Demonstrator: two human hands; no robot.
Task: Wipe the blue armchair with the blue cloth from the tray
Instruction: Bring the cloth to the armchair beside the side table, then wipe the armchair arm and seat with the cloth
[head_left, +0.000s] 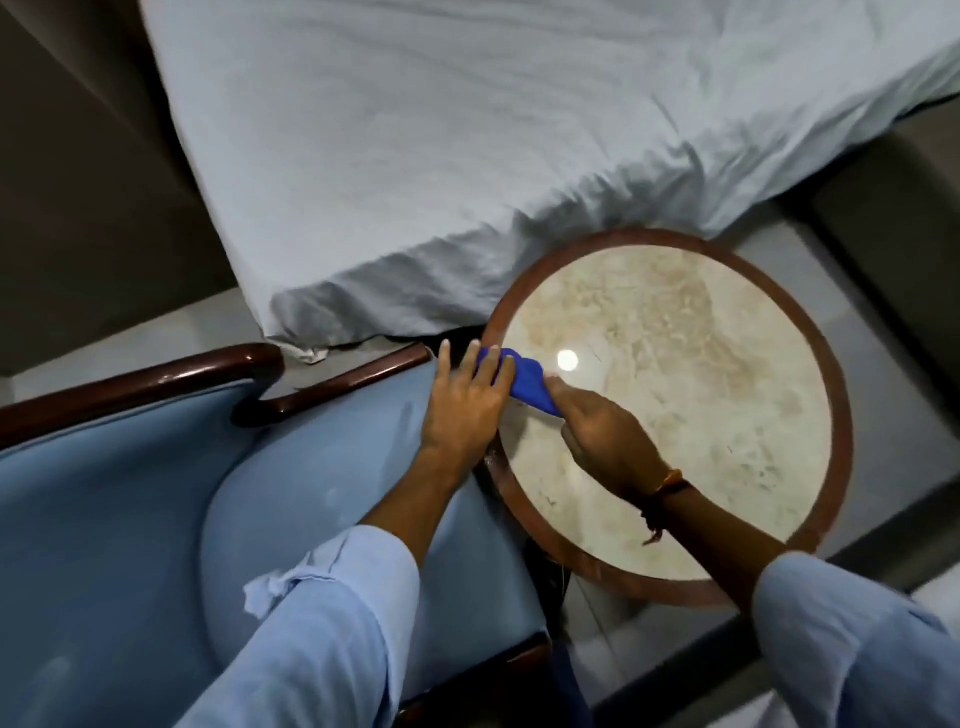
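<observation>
Blue cloth (527, 382), held over round table (810, 332).
We pinch it in both hands: left hand (465, 402), right hand (605, 436), beside blue armchair (130, 493).

Wrinkled bed sheet (467, 156) behind; floor (857, 270) rt.

No legible text or labels.

1. A bed (467, 156) with a rumpled pale sheet fills the space beyond the fingertips.
2. A round table (779, 322), marble-topped with a brown wooden rim, lies under and right of the fingers.
3. A bright lamp reflection (567, 359) sits just right of them.
4. Pale floor (857, 260) surrounds the table.
</observation>
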